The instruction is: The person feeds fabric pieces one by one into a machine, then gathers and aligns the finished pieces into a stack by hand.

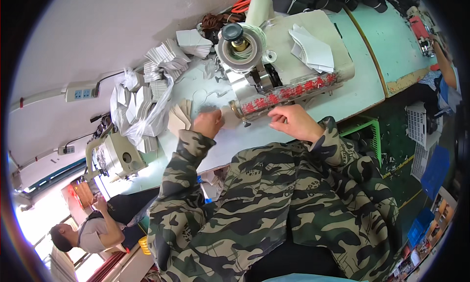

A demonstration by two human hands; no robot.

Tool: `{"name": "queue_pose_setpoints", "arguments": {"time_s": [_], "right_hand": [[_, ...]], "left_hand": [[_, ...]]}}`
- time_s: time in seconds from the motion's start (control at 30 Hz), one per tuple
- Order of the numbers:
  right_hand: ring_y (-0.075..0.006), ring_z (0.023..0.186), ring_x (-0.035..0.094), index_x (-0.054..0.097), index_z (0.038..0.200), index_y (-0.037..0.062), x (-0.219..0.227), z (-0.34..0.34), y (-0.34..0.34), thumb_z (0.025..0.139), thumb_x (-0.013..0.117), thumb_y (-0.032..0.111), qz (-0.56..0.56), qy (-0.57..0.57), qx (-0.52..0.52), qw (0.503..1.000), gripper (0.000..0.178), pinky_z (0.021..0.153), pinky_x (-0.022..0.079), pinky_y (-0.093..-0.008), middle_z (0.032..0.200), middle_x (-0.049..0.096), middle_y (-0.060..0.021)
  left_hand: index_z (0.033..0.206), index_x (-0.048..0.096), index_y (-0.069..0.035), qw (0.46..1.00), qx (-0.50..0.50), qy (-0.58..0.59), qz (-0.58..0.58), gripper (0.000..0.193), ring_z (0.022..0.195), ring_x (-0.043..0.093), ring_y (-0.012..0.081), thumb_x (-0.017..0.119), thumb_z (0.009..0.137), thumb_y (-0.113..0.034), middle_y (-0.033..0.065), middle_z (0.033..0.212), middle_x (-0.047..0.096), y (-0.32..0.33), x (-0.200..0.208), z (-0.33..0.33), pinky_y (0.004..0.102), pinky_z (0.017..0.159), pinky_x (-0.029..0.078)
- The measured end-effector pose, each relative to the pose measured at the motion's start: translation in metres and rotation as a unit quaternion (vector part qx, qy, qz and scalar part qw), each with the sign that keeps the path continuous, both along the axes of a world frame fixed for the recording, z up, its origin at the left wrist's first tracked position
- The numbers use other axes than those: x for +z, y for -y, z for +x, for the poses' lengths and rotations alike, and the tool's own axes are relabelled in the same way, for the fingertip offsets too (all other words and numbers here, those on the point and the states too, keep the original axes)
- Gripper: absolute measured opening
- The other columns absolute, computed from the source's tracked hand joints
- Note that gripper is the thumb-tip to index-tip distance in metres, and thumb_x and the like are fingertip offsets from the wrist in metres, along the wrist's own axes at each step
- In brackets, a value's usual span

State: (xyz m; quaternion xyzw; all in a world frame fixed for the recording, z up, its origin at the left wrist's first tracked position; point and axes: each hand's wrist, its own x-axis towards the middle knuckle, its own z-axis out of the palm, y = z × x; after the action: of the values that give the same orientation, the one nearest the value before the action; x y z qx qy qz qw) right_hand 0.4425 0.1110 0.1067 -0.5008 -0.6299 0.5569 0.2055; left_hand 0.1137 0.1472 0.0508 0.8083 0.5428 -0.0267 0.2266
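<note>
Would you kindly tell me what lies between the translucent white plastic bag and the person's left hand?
A fanned stack of flat beige pieces lies between the bag and the left hand in the head view.

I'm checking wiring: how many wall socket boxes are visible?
2: upper socket box, left of the plastic bag; lower socket box, left of the cream sewing machine; others may be hidden.

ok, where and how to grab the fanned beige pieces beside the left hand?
Probably pinch the fanned beige pieces by their staggered upper ends, coming from the right: the spread leaves edges exposed there, the plastic bag crowds the left, and the left hand is on the right.
</note>
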Motion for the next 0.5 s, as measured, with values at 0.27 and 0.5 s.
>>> {"name": "queue_pose_setpoints", "arguments": {"time_s": [0.27,0.5], "right_hand": [[-0.0279,0.074,0.07,0.069,0.088,-0.0017,0.021,-0.03,-0.018,0.085,0.07,0.03,-0.078,-0.153,-0.098,0.98,0.032,0.067,0.053,-0.0394,0.075,0.069,-0.014],[-0.0326,0.075,0.066,0.066,0.084,0.0057,0.048,0.016,-0.054,0.078,0.069,0.028,0.158,0.132,-0.012,0.979,0.024,0.067,0.05,-0.0442,0.077,0.068,-0.0101]], "left_hand": [[0.101,0.066,0.0,0.863,0.02,0.206,-0.461,0.02,0.054,0.051,0.0043,0.057,0.096,-0.017,-0.0012,0.07,0.057,-0.066,0.112,0.066,0.0219,0.048,0.042],[0.088,0.069,0.003,0.922,0.002,0.106,-0.372,0.027,0.06,0.058,0.0143,0.059,0.089,-0.022,0.0064,0.069,0.064,-0.115,0.104,0.092,0.0302,0.056,0.046]]}}
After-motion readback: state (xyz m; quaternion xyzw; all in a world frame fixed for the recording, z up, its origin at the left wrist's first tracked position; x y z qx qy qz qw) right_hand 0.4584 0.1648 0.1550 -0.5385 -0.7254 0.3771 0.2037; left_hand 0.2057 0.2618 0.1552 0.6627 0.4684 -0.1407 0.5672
